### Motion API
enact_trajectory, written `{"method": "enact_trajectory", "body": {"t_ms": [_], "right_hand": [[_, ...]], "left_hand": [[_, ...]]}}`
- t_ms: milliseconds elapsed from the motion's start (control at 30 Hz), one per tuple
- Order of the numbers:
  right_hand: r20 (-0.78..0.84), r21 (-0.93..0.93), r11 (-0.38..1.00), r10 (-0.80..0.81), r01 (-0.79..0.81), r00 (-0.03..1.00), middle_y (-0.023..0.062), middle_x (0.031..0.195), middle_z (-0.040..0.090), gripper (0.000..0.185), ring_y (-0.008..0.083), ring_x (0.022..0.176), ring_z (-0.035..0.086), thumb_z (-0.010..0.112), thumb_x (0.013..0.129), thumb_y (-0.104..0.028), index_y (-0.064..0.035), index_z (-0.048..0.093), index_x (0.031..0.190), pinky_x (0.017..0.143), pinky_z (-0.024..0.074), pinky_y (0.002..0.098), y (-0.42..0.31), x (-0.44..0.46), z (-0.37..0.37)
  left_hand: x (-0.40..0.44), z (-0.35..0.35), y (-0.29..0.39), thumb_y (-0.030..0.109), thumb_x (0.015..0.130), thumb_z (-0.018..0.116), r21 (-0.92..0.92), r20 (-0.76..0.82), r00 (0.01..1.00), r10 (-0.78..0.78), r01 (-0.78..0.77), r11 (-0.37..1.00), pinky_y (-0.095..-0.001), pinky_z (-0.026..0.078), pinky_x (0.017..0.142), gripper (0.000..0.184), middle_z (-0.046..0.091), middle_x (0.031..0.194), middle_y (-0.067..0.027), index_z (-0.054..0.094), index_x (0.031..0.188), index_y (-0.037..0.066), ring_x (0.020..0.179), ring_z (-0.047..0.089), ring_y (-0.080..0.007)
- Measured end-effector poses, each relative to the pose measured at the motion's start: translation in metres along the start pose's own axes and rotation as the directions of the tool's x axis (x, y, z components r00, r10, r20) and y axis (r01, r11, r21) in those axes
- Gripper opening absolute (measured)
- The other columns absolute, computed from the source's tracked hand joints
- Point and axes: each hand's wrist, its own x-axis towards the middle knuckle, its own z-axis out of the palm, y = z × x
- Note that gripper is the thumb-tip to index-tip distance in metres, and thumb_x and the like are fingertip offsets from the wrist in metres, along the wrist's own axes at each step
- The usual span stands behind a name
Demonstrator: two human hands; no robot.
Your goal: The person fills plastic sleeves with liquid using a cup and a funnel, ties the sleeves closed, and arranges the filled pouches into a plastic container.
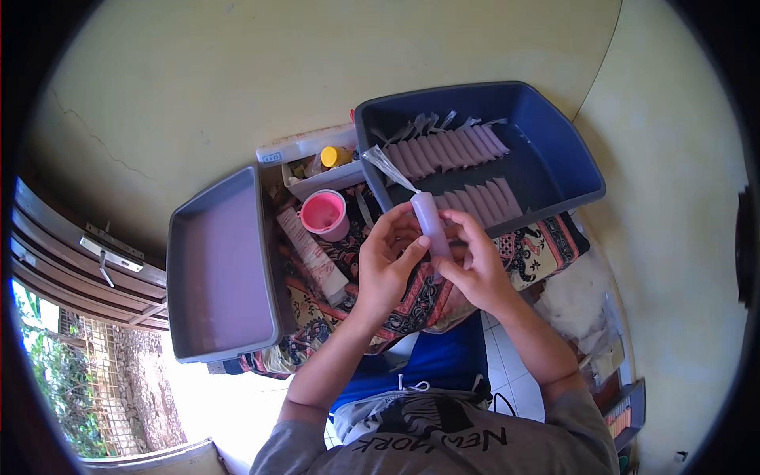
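Between my two hands is a slim plastic tube bag [428, 218] filled with lilac liquid. It stands nearly upright, its clear twisted end pointing up and to the left. My left hand [389, 265] closes around its left side, thumb pressed on the front. On the other side, the fingers and thumb of my right hand [480, 269] grip its right and lower part. Just behind my hands, a dark blue tub [554, 170] holds rows of similar filled bags [443, 152]. To the left, a grey-rimmed tub [224, 269] contains lilac liquid.
A pink cup [324, 215] stands near scissors [364, 209] and a whitish strip with red marks [310, 252]. Behind them, a white box [321, 184] holds a yellow-lidded container [335, 156]. Patterned cloth [546, 247] covers the table. A door [87, 253] is at left.
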Motion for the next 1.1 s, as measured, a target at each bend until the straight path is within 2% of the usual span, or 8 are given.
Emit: {"method": "enact_trajectory", "body": {"t_ms": [233, 433, 567, 667, 733, 867, 967, 1100], "right_hand": [[-0.184, -0.246, 0.969, -0.065, 0.018, 0.981, 0.0148, 0.094, 0.06, 0.047, 0.0186, 0.071, 0.066, 0.063, 0.081, 0.003, -0.0023, 0.042, 0.122, 0.058, 0.0527, 0.0287, 0.003, 0.056, -0.09], [-0.231, -0.52, 0.846, -0.008, -0.116, 0.973, 0.0149, 0.081, 0.063, 0.02, 0.0193, 0.065, 0.066, 0.066, 0.079, -0.001, 0.0014, 0.053, 0.093, 0.057, 0.0522, 0.03, 0.038, 0.125, -0.189], [-0.225, -0.482, 0.833, 0.183, -0.273, 0.957, 0.0127, 0.079, 0.065, 0.012, 0.0192, 0.065, 0.065, 0.062, 0.077, 0.002, 0.0007, 0.057, 0.088, 0.058, 0.0507, 0.0318, 0.036, 0.169, -0.233], [-0.236, -0.487, 0.854, 0.075, -0.184, 0.969, 0.0104, 0.077, 0.063, 0.008, 0.0178, 0.065, 0.063, 0.059, 0.079, 0.001, -0.0009, 0.055, 0.086, 0.057, 0.0502, 0.031, 0.055, 0.208, -0.26], [-0.293, -0.407, 0.893, 0.072, -0.192, 0.953, 0.0138, 0.075, 0.066, 0.008, 0.0205, 0.066, 0.065, 0.062, 0.076, -0.003, -0.0026, 0.058, 0.083, 0.06, 0.0506, 0.0334, 0.071, 0.234, -0.274], [-0.349, -0.587, 0.7, 0.235, -0.407, 0.907, 0.0153, 0.077, 0.063, 0.012, 0.0234, 0.058, 0.064, 0.057, 0.079, 0.003, -0.0014, 0.052, 0.089, 0.049, 0.051, 0.0349, 0.087, 0.245, -0.285], [-0.384, -0.741, 0.532, 0.166, -0.41, 0.908, 0.019, 0.082, 0.064, 0.015, 0.0279, 0.062, 0.067, 0.06, 0.077, 0.003, 0.0005, 0.053, 0.09, 0.051, 0.0532, 0.0397, 0.12, 0.248, -0.293], [-0.406, -0.698, 0.564, 0.196, -0.441, 0.893, 0.0204, 0.087, 0.065, 0.019, 0.0301, 0.068, 0.068, 0.06, 0.076, 0.001, 0.0003, 0.054, 0.094, 0.059, 0.0548, 0.0416, 0.129, 0.244, -0.295]], "left_hand": [[0.088, 0.036, -0.016, 0.008, 0.083, 0.066, 0.3, 0.219, 0.974, 0.053, -0.119, 0.947, -0.0268, 0.048, 0.077, 0.043, 0.065, 0.094, -0.0068, 0.057, 0.123, -0.001, 0.085, 0.06, -0.0127], [0.159, 0.087, -0.041, 0.015, 0.085, 0.065, 0.38, 0.426, 0.889, -0.171, -0.005, 0.925, -0.0251, 0.044, 0.08, 0.035, 0.065, 0.095, -0.0039, 0.062, 0.118, 0.002, 0.088, 0.057, -0.0095], [0.206, 0.117, -0.06, 0.018, 0.083, 0.067, 0.511, 0.484, 0.827, -0.285, -0.003, 0.86, -0.0242, 0.045, 0.076, 0.037, 0.065, 0.092, -0.0059, 0.062, 0.116, 0.002, 0.083, 0.058, -0.0093], [0.235, 0.13, -0.084, 0.02, 0.08, 0.068, 0.702, 0.488, 0.824, -0.287, -0.174, 0.691, -0.0292, 0.048, 0.076, 0.039, 0.067, 0.092, -0.0106, 0.063, 0.114, 0.002, 0.082, 0.063, -0.0168], [0.249, 0.137, -0.101, 0.02, 0.078, 0.068, 0.817, 0.499, 0.854, -0.149, -0.406, 0.409, -0.0363, 0.049, 0.082, 0.038, 0.067, 0.096, -0.0148, 0.064, 0.111, 0.003, 0.089, 0.065, -0.0279], [0.257, 0.135, -0.147, 0.019, 0.077, 0.067, 0.876, 0.448, 0.881, -0.152, -0.398, 0.273, -0.0411, 0.048, 0.09, 0.039, 0.067, 0.1, -0.0167, 0.063, 0.113, 0.005, 0.097, 0.062, -0.0351], [0.255, 0.129, -0.17, 0.02, 0.076, 0.068, 0.878, 0.464, 0.867, -0.183, -0.422, 0.225, -0.0414, 0.046, 0.094, 0.047, 0.063, 0.111, -0.016, 0.059, 0.12, 0.008, 0.107, 0.059, -0.0335], [0.242, 0.134, -0.17, 0.021, 0.075, 0.069, 0.892, 0.451, 0.834, -0.318, -0.427, 0.146, -0.0437, 0.042, 0.099, 0.054, 0.05, 0.132, -0.0139, 0.055, 0.126, 0.013, 0.123, 0.047, -0.0323]]}}
